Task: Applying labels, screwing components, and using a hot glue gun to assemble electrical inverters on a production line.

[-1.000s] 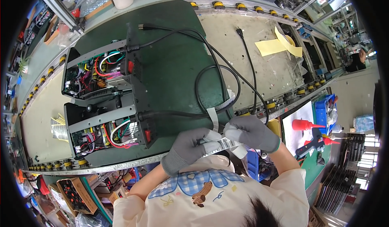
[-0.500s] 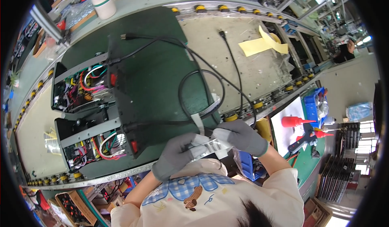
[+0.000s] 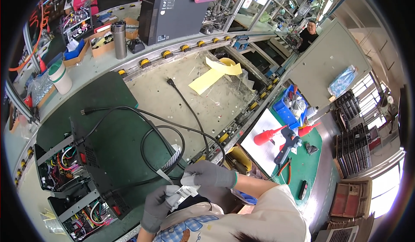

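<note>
My left hand [image 3: 156,207], in a grey glove, has its fingers closed on a small white, shiny strip of labels [image 3: 186,193]. My gloved right hand [image 3: 209,175] pinches the upper end of the same strip. Just past my hands, black power cords [image 3: 142,149] lie looped on the dark green board, with pale tags wrapped on them. Two black-cased electrical units, a farther one [image 3: 60,164] and a nearer one [image 3: 86,211], stand open at the left, coloured wires showing inside. Cords run from their back panels.
A dark green board [image 3: 108,95] lies on the roller line. Yellow paper strip [image 3: 212,77] and another cord plug [image 3: 170,83] lie beyond. At right, a green bench carries red bottles [image 3: 266,136], a glue gun [image 3: 285,144], pliers [image 3: 285,168] and a blue bin [image 3: 288,112]. Two people are farther off.
The view has swung to the right, so the units and cords sit lower and farther left. Both hands still hold the label strip, which is now more tilted.
</note>
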Available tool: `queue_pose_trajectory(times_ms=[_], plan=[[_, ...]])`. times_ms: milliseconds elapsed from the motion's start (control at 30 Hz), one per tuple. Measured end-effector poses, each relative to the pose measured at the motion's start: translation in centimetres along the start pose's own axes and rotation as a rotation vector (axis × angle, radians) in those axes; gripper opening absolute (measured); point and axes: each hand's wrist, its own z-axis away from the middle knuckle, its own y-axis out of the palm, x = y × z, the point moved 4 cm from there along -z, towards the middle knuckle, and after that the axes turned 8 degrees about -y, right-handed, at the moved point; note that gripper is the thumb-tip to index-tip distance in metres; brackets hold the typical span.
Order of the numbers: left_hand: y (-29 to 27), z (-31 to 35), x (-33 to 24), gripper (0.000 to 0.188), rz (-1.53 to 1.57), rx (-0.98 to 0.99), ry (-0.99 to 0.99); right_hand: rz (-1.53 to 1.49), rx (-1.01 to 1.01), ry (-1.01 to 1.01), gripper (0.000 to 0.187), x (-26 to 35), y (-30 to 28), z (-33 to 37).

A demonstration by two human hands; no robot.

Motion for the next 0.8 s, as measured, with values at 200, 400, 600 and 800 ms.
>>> queue_pose_trajectory(times_ms=[200, 400, 600, 800], plan=[[0.0, 0.1, 0.3, 0.022, 0.0, 0.012, -0.005, 0.007, 0.023, 0.042, 0.032, -0.7, 0.2, 0.0], [0.1, 0.0, 0.3, 0.022, -0.013, 0.005, -0.042, 0.004, 0.011, 0.002, 0.031, -0.4, 0.1, -0.1], [-0.2, -0.6, 0.3, 0.023, 0.0, 0.005, -0.056, -0.057, 0.008, 0.044, 0.025, -0.6, -0.2, -0.5], [0.1, 2.6, 0.8, 0.025, 0.042, 0.006, -0.064, -0.006, -0.021, 0.072, 0.027, 1.1, 2.4, 1.6]])
